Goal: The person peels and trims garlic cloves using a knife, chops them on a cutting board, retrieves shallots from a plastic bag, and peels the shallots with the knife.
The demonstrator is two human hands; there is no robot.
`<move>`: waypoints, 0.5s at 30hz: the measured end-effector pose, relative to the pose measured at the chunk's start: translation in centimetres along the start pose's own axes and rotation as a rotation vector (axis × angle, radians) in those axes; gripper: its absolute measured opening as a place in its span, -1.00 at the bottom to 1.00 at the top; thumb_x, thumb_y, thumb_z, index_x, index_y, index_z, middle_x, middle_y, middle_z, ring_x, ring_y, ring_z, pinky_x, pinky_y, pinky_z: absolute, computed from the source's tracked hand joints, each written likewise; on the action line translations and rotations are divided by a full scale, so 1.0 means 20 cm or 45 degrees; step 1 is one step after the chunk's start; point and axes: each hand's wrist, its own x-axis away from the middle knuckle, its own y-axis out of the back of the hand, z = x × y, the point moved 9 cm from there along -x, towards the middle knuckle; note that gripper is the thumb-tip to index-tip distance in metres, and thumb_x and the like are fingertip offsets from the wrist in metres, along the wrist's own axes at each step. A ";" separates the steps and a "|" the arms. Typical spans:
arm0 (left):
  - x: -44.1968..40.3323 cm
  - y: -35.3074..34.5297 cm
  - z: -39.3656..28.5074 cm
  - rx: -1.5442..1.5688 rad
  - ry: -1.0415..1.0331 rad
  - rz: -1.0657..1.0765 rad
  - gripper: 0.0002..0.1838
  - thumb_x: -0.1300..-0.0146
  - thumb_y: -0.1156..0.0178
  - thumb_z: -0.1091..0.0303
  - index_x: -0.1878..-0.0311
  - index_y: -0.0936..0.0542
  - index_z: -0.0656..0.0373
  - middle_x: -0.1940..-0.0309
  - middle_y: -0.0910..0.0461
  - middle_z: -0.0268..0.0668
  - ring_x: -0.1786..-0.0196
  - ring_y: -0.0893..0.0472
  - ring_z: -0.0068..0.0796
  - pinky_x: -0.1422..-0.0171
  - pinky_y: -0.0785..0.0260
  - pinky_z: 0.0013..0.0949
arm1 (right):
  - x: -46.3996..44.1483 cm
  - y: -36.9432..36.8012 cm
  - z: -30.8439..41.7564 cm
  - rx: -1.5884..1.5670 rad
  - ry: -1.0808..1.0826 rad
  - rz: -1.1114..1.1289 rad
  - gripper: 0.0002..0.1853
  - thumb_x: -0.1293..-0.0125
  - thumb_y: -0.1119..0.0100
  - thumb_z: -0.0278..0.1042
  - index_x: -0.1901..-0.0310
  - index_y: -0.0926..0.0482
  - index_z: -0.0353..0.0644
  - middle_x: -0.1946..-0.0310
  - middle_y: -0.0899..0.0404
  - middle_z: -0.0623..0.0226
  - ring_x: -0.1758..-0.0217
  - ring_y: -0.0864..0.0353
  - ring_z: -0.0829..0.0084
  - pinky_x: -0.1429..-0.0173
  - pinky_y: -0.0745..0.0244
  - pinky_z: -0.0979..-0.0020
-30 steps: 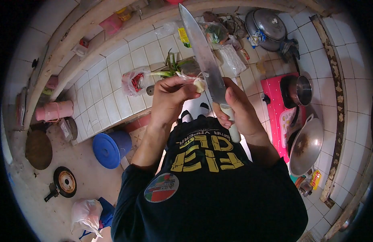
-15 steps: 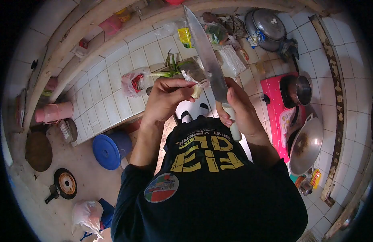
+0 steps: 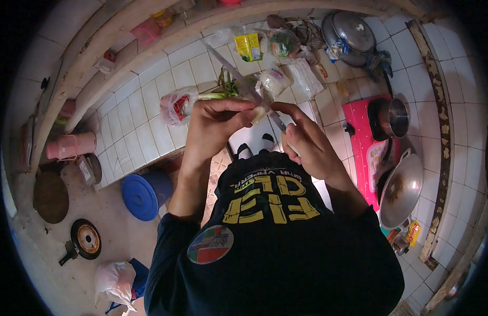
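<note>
Between the thumb and fingers of my left hand point(image 3: 216, 124) is a small pale garlic clove point(image 3: 259, 114). My right hand point(image 3: 307, 139) is closed around the handle of a long kitchen knife point(image 3: 231, 67), most of the handle being hidden by the palm. The blade slants up and to the left, its edge-on face crossing right beside the clove. The tip of my right index finger reaches close to the clove. Whether the blade touches the clove I cannot make out. Beyond my left hand lie green onion stalks point(image 3: 223, 96) on the tiled counter.
On the counter point(image 3: 144, 118) sit a bag with red items point(image 3: 175, 108), a yellow packet point(image 3: 247, 47), plastic bags point(image 3: 274, 81) and a lidded pot point(image 3: 352, 34). A pink stove point(image 3: 360, 152) with a saucepan point(image 3: 394, 118) and a wok point(image 3: 401, 189) stands right. A blue bucket point(image 3: 141, 197) is at left.
My right hand has turned the knife, so its blade has swung left and down from near upright to slanting beside the clove. My left hand stays nearly in place.
</note>
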 end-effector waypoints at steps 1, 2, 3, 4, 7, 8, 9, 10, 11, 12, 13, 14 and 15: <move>0.00 0.00 0.00 0.007 -0.002 -0.004 -0.82 -0.14 -0.29 0.62 0.16 -0.68 0.38 0.24 -0.70 -0.19 0.24 -0.63 -0.57 0.07 -0.50 -0.50 | 0.00 0.00 0.00 -0.012 -0.003 -0.014 -0.57 -0.50 0.22 -0.27 -0.34 -0.24 -0.18 0.65 -0.25 0.53 0.58 -0.24 0.68 0.44 -0.17 0.54; 0.00 0.00 0.00 0.014 -0.004 -0.008 -0.83 -0.15 -0.29 0.62 0.16 -0.68 0.38 0.24 -0.70 -0.19 0.25 -0.64 -0.57 0.08 -0.51 -0.50 | 0.00 0.00 0.00 -0.024 -0.006 -0.028 -0.58 -0.52 0.23 -0.25 -0.32 -0.26 -0.20 0.65 -0.24 0.53 0.57 -0.23 0.69 0.44 -0.17 0.55; 0.00 0.01 0.00 0.014 -0.003 -0.008 -0.83 -0.15 -0.29 0.62 0.16 -0.68 0.38 0.24 -0.70 -0.19 0.25 -0.64 -0.57 0.08 -0.51 -0.50 | 0.00 0.00 0.00 -0.024 -0.006 -0.027 -0.58 -0.52 0.23 -0.25 -0.32 -0.26 -0.20 0.65 -0.24 0.53 0.57 -0.23 0.69 0.44 -0.17 0.55; 0.00 0.01 0.01 0.010 0.007 -0.011 -0.83 -0.15 -0.28 0.62 0.16 -0.68 0.38 0.25 -0.70 -0.19 0.25 -0.64 -0.56 0.08 -0.51 -0.50 | -0.01 0.00 -0.01 -0.078 -0.002 -0.038 -0.58 -0.53 0.24 -0.23 -0.31 -0.27 -0.22 0.65 -0.24 0.53 0.57 -0.23 0.70 0.44 -0.17 0.57; 0.00 0.01 0.01 0.002 0.002 -0.014 -0.83 -0.16 -0.27 0.63 0.16 -0.68 0.38 0.25 -0.70 -0.18 0.25 -0.64 -0.55 0.09 -0.51 -0.50 | -0.02 0.01 -0.03 -0.129 -0.003 -0.049 -0.56 -0.54 0.24 -0.17 -0.30 -0.27 -0.25 0.64 -0.24 0.53 0.59 -0.21 0.71 0.46 -0.17 0.60; 0.00 0.01 0.00 -0.003 -0.013 -0.014 -0.83 -0.16 -0.26 0.63 0.16 -0.68 0.38 0.25 -0.70 -0.18 0.25 -0.65 -0.54 0.09 -0.51 -0.50 | -0.02 0.01 -0.03 -0.127 -0.009 -0.049 -0.55 -0.54 0.23 -0.14 -0.30 -0.26 -0.26 0.64 -0.24 0.52 0.60 -0.20 0.71 0.47 -0.16 0.60; 0.00 0.01 0.01 -0.003 -0.013 -0.014 -0.83 -0.16 -0.26 0.63 0.16 -0.68 0.38 0.25 -0.70 -0.18 0.25 -0.65 -0.54 0.09 -0.51 -0.50 | -0.02 0.01 -0.03 -0.127 -0.009 -0.049 -0.55 -0.54 0.23 -0.14 -0.30 -0.26 -0.26 0.64 -0.24 0.52 0.60 -0.20 0.71 0.47 -0.16 0.60; -0.01 0.01 0.00 -0.010 -0.047 -0.004 -0.84 -0.17 -0.25 0.63 0.16 -0.68 0.37 0.25 -0.70 -0.18 0.24 -0.65 -0.54 0.10 -0.52 -0.50 | -0.02 0.01 -0.05 -0.220 -0.047 -0.024 -0.51 -0.53 0.23 -0.07 -0.30 -0.25 -0.26 0.63 -0.25 0.51 0.62 -0.20 0.71 0.50 -0.17 0.61; -0.01 0.01 0.00 -0.018 -0.081 0.007 -0.84 -0.18 -0.25 0.62 0.16 -0.68 0.37 0.25 -0.70 -0.18 0.23 -0.65 -0.54 0.10 -0.52 -0.49 | -0.02 0.00 -0.06 -0.313 -0.085 0.001 -0.47 -0.52 0.22 0.00 -0.31 -0.24 -0.25 0.63 -0.26 0.50 0.64 -0.20 0.71 0.53 -0.17 0.62; -0.02 0.01 0.01 -0.018 -0.081 0.008 -0.84 -0.18 -0.25 0.62 0.16 -0.68 0.37 0.25 -0.70 -0.18 0.23 -0.65 -0.54 0.10 -0.52 -0.49 | -0.03 0.00 -0.06 -0.314 -0.085 0.001 -0.47 -0.52 0.22 0.00 -0.31 -0.24 -0.25 0.63 -0.26 0.50 0.64 -0.20 0.71 0.53 -0.17 0.62; -0.03 0.02 0.04 0.083 -0.018 0.000 -0.84 -0.20 -0.24 0.61 0.15 -0.68 0.36 0.25 -0.70 -0.18 0.23 -0.65 -0.53 0.10 -0.53 -0.48 | -0.03 -0.01 -0.07 -0.445 -0.110 0.041 -0.43 -0.50 0.22 0.07 -0.32 -0.21 -0.22 0.65 -0.25 0.47 0.67 -0.19 0.69 0.58 -0.16 0.62; -0.03 0.02 0.08 0.185 0.044 -0.007 -0.83 -0.21 -0.24 0.59 0.14 -0.68 0.36 0.25 -0.70 -0.19 0.22 -0.65 -0.52 0.09 -0.54 -0.47 | -0.03 -0.03 -0.07 -0.576 -0.135 0.081 -0.38 -0.48 0.23 0.15 -0.34 -0.18 -0.19 0.66 -0.25 0.45 0.70 -0.18 0.68 0.62 -0.15 0.62; -0.03 0.01 0.08 0.184 0.044 -0.007 -0.83 -0.21 -0.24 0.59 0.14 -0.68 0.36 0.25 -0.70 -0.19 0.22 -0.65 -0.52 0.09 -0.54 -0.47 | -0.04 -0.02 -0.07 -0.577 -0.134 0.081 -0.38 -0.48 0.23 0.15 -0.34 -0.18 -0.19 0.66 -0.25 0.45 0.70 -0.18 0.68 0.62 -0.15 0.62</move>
